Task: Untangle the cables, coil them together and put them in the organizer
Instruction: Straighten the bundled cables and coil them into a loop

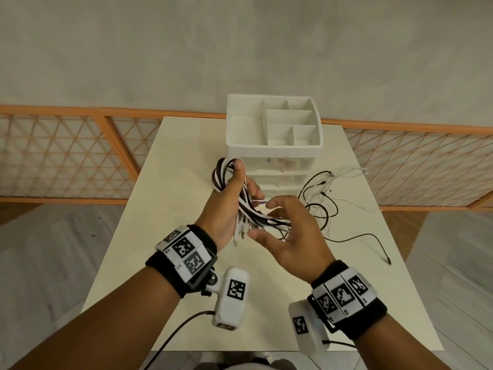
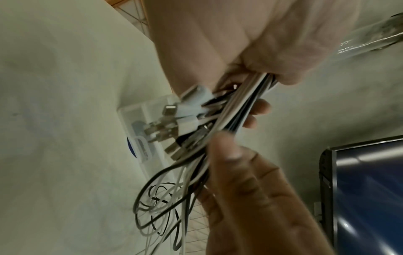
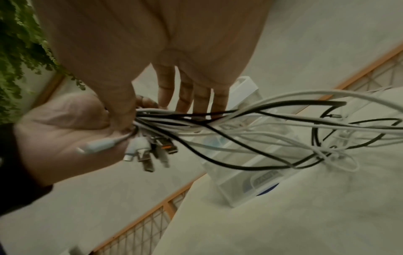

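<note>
The left hand's grip point(image 1: 229, 209) clamps the looped bundle of black and white cables point(image 1: 226, 177); its long axis runs up from the palm. The right hand's grip point(image 1: 285, 231), fingers spread and holding nothing, hovers just beside; the loose tails point(image 1: 320, 204) trail off to its right.

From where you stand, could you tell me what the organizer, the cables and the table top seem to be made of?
The organizer: probably plastic, with a matte white top tray and see-through drawers below. The cables in the left hand: smooth black and white sheaths, likely rubbery plastic, with shiny metal plugs. The table: a flat, matte cream surface; its material is unclear.
</note>
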Demonstrator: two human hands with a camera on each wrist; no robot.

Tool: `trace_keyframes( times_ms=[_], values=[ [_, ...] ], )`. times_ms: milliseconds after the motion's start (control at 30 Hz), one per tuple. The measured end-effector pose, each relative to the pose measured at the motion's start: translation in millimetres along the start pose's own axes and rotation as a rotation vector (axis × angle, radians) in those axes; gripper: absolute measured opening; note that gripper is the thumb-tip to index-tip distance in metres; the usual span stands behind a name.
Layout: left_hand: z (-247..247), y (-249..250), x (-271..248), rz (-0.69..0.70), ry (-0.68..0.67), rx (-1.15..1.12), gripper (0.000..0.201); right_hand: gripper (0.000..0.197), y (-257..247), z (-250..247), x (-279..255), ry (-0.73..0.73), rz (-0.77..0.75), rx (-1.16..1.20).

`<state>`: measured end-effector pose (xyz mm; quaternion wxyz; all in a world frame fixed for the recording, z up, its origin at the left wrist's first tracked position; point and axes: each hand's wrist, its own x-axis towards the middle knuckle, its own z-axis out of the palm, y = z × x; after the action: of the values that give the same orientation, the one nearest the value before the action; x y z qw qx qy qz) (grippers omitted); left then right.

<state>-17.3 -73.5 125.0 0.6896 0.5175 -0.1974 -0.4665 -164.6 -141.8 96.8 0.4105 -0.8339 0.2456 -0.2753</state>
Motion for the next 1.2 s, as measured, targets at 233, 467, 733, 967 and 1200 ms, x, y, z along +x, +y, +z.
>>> trace_keyframes(
  times_ms=[233, 467, 733, 967, 1200],
  values=[
    [8, 2, -8, 0.097, -0.146, 0.225, 0.065, 0.045, -6, 21, 14, 0.064, 0.06, -0.127],
    [8, 0, -8, 0.151, -0.01, 0.146, 0.057, 0.038, -3, 23, 15, 0.075, -0.052, -0.323],
    [-5, 8, -4, 0.168, 0.11, 0.004, 0.039, 0.024, 24, 8, 11, -0.185, -0.033, -0.411],
    [-5, 11, 5, 0.297, 0.208, 0.231, 0.039, 0.031, 16, 5, 12, -0.158, 0.032, -0.26],
    [-1, 13, -8, 0.112, -0.128, 0.386, 0.046, 0.04, 34, -9, 21, -0.32, 0.335, -0.588]
  ],
)
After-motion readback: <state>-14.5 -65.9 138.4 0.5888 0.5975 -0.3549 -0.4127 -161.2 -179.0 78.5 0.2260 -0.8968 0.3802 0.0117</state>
